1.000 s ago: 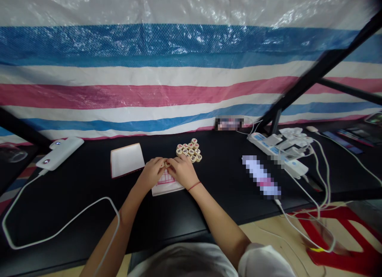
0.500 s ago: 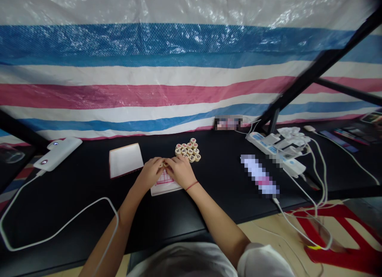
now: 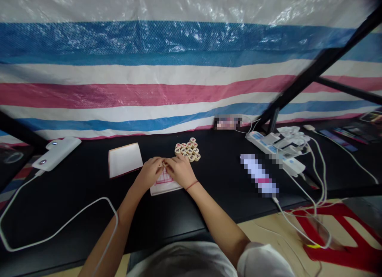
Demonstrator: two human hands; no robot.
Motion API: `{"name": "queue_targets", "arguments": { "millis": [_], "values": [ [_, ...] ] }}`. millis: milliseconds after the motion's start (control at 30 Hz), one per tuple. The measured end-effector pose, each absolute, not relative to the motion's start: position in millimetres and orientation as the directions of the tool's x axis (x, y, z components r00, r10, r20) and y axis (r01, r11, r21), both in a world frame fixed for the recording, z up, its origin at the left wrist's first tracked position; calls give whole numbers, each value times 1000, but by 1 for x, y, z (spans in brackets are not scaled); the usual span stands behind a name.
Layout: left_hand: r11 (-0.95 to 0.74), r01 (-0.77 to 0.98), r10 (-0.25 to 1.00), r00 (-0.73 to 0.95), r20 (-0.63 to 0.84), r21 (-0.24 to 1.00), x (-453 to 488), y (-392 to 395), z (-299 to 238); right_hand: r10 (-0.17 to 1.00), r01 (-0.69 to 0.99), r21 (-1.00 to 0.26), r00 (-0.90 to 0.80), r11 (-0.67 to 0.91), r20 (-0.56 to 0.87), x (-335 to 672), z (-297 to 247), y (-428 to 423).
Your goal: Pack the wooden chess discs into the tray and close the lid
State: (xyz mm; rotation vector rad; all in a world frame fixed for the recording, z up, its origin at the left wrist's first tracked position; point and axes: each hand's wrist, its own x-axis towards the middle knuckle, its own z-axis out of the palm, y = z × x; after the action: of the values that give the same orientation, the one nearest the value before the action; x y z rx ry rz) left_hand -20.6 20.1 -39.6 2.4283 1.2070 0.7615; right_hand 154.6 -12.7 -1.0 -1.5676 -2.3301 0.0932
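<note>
My left grip and right grip close together on a small wooden xiangqi piece, above a paper board, near clustered pieces.

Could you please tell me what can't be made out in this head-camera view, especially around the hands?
The small round piece: head view, its face is mostly hidden by the left hand and right hand.
The Chinese chess pieces: head view, characters too small to read.
The long object: head view, pixelated.
</note>
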Motion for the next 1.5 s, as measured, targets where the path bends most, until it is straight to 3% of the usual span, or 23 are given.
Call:
{"name": "queue_targets", "arguments": {
  "millis": [267,400,500,567,700,833,900,1167,1267,1367,1433,1500],
  "values": [
    [-583,634,811,496,311,508,-21,20,-40,908,880,-259,-336,397,252,153,-3,-13],
    [-576,646,816,491,306,500,-19,17,-34,895,833,-358,-319,422,314,164,1,-12],
    [-572,669,819,497,286,475,-17,14,-27,902,796,-474,-196,375,385,188,8,1],
    [-549,702,835,484,261,454,-13,12,-23,929,844,-493,-17,212,369,207,14,19],
    [-476,790,880,425,213,388,-4,8,-17,953,928,-317,254,-193,165,231,29,63],
    [-447,827,894,411,177,340,1,6,-15,944,936,-158,290,-314,-158,229,39,98],
    [-448,830,894,414,172,332,1,5,-15,921,936,-90,311,-339,-234,225,40,107],
    [-467,830,883,422,206,306,-2,3,-18,919,946,9,318,-325,-232,222,39,119],
    [-482,828,874,430,229,287,-2,2,-20,939,950,14,312,-313,-144,221,45,113],
    [-496,820,854,400,334,285,-1,2,-20,971,966,-111,236,-233,21,215,52,88],
    [-520,792,825,370,428,319,0,3,-17,987,941,-327,131,-93,96,208,54,64],
    [-561,734,802,364,474,384,3,3,-13,994,812,-580,3,63,111,199,50,40]
  ]
}}
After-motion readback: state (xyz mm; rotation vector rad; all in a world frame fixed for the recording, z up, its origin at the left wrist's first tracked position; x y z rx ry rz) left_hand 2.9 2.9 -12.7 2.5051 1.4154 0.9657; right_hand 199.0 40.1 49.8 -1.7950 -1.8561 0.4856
